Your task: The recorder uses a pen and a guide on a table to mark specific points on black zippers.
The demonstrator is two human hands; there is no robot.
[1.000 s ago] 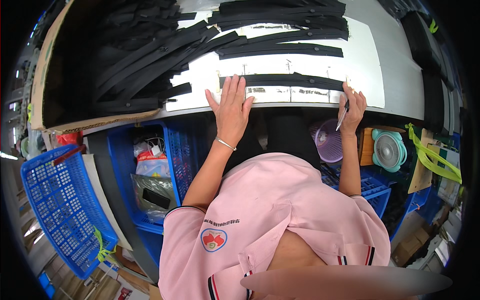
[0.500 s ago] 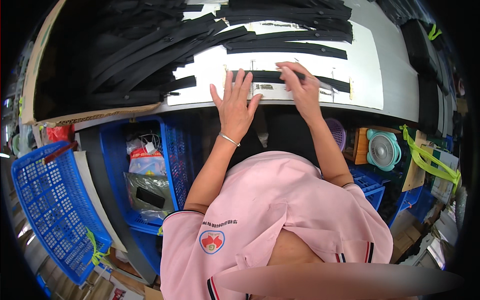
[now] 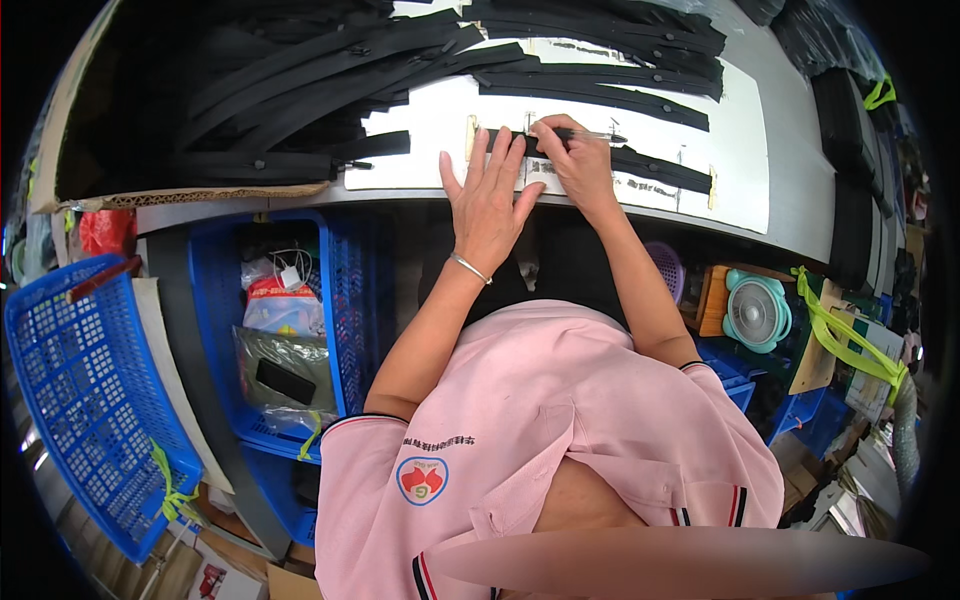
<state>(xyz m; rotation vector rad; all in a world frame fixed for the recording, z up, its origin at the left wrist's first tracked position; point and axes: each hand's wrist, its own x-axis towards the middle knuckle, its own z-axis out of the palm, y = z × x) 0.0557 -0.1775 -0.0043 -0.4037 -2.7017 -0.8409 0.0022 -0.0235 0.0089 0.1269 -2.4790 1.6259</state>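
While your left hand [image 3: 487,205] lies flat, fingers spread, on the white sheet [image 3: 440,120] at the table's near edge, your right hand [image 3: 577,165] pinches a pen [image 3: 590,135]. It points right, lying left-right over the black strip [image 3: 640,165], tip beyond your fingers. Blue crate [image 3: 345,290] below holds plastic packets.

My right hand [image 3: 578,160] has come up from the tabletop [image 3: 420,120] edge at the far right and now sits beside my left hand [image 3: 487,200], gripping a pen [image 3: 590,134] over the black strip [image 3: 640,163].
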